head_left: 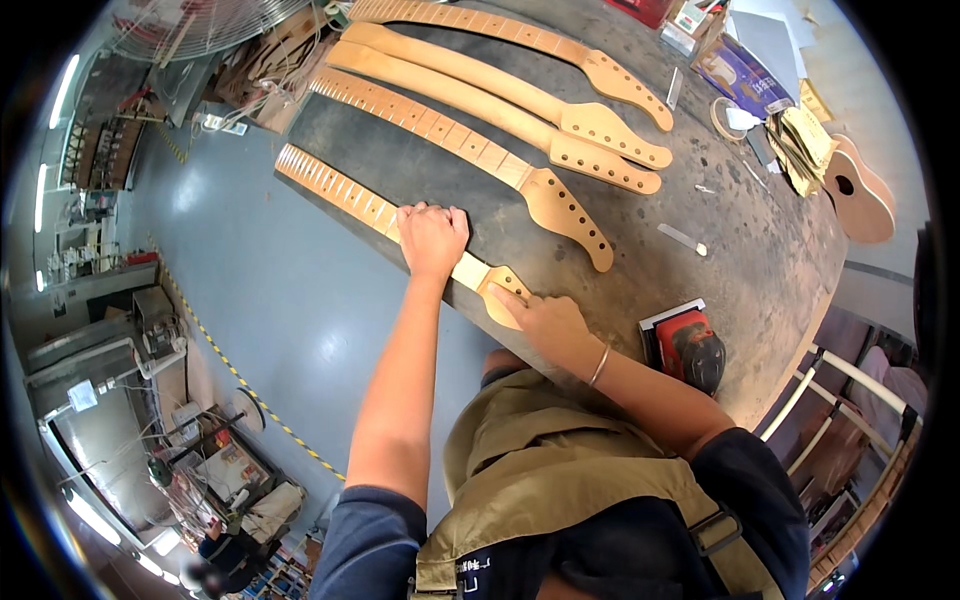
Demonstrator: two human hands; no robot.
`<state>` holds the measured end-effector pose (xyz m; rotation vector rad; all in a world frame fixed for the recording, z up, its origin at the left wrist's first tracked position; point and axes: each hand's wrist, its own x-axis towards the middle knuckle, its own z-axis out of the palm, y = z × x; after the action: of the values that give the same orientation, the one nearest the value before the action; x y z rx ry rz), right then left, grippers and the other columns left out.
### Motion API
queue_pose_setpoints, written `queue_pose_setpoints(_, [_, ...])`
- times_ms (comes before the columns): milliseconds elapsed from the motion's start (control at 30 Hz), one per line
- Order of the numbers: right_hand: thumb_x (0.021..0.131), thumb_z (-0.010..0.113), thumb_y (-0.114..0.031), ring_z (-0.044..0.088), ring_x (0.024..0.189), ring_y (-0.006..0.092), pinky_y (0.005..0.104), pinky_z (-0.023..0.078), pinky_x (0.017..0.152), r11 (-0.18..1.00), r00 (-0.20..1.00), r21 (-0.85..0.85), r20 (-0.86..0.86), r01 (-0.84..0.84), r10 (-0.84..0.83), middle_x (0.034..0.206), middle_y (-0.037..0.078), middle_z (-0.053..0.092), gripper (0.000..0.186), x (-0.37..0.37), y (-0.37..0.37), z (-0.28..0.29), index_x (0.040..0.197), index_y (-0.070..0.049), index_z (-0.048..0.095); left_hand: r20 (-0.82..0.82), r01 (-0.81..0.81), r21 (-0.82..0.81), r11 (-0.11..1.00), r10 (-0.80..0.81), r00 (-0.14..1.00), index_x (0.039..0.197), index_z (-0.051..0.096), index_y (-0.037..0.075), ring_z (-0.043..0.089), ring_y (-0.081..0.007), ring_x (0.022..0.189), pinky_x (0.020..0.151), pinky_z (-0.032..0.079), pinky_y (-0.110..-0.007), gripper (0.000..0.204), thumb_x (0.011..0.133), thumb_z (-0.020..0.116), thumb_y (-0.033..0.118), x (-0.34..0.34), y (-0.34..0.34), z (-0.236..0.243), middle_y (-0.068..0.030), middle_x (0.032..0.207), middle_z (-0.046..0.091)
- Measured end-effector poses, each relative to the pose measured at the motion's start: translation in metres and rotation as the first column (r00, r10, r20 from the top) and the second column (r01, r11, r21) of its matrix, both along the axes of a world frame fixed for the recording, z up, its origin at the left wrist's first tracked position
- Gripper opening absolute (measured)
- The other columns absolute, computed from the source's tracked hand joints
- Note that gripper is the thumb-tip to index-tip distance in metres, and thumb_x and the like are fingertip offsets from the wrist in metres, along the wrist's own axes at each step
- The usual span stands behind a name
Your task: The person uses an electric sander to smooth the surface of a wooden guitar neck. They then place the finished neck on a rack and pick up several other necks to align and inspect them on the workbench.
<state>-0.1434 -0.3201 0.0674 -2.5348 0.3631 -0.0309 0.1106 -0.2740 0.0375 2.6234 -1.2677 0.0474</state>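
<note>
A pale wooden guitar neck lies fretboard up along the near-left edge of the dark workbench. My left hand is closed over its middle, knuckles up. At its headstock is my right hand, index finger laid along the face and the other fingers curled by the edge; their tips are hidden. Beyond my hands lies a second neck, fretboard up. Two more necks rest side by side, backs up, and another neck lies farthest away.
A red and black power sander stands right of my right forearm. Farther right are a small flat blade-like tool, a stack of sandpaper sheets, a purple box and a guitar body. A large fan stands far left.
</note>
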Motion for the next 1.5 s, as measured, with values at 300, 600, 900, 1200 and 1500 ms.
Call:
queue_pose_setpoints(300, [0.092,0.064,-0.016,0.065,0.06,0.0199,0.0348,0.048,0.05,0.975,0.995,-0.201,-0.045,-0.094,0.086,0.077,0.005,0.065,0.067,0.001,-0.006,0.003,0.157,-0.02,0.053,-0.004,0.003,0.049,0.999,-0.003,1.0,0.065,0.075,-0.001,0.067,-0.0308,0.085,0.097,0.043,-0.042,0.043,0.094,0.055,0.024,0.001,-0.002,0.004,-0.0152,0.075,0.074])
queue_pose_setpoints(600, [0.092,0.064,-0.018,0.062,0.058,0.0177,0.0333,0.046,0.05,0.955,0.995,-0.285,0.032,-0.083,0.096,0.076,0.002,0.061,0.065,0.007,-0.01,-0.003,0.157,-0.021,0.054,-0.02,0.001,0.089,0.996,0.001,1.0,0.067,0.075,0.0,0.067,-0.0314,0.087,0.098,0.043,-0.043,0.044,0.096,0.053,0.025,0.002,-0.002,0.003,-0.0151,0.077,0.074])
queue_pose_setpoints(900, [0.095,0.061,-0.017,0.066,0.061,0.0219,0.0354,0.049,0.053,0.99,0.998,-0.144,0.061,-0.005,0.014,0.077,0.004,0.065,0.064,0.006,-0.004,-0.002,0.158,-0.023,0.051,-0.02,-0.01,0.107,0.994,0.013,1.0,0.067,0.075,0.0,0.067,-0.0306,0.087,0.098,0.043,-0.043,0.043,0.096,0.054,0.025,0.002,-0.004,0.007,-0.0144,0.078,0.075])
queue_pose_setpoints(1200, [0.094,0.066,-0.02,0.068,0.061,0.0291,0.0404,0.05,0.056,0.998,0.999,0.047,-0.02,0.051,-0.05,0.072,0.007,0.067,0.063,-0.003,0.0,-0.002,0.155,-0.024,0.052,0.005,0.003,0.032,0.999,-0.003,1.0,0.062,0.074,0.0,0.067,-0.03,0.084,0.095,0.043,-0.042,0.044,0.094,0.055,0.023,0.003,-0.003,0.001,-0.0152,0.073,0.074])
queue_pose_setpoints(1500, [0.097,0.062,-0.015,0.067,0.063,0.0331,0.0442,0.051,0.058,0.982,0.994,0.168,0.039,0.091,-0.099,0.076,0.01,0.067,0.058,-0.007,0.004,-0.011,0.153,-0.029,0.053,-0.011,0.012,0.053,0.999,-0.011,1.0,0.062,0.072,0.001,0.067,-0.0312,0.085,0.096,0.042,-0.043,0.043,0.094,0.056,0.024,0.001,-0.001,0.004,-0.0135,0.073,0.073])
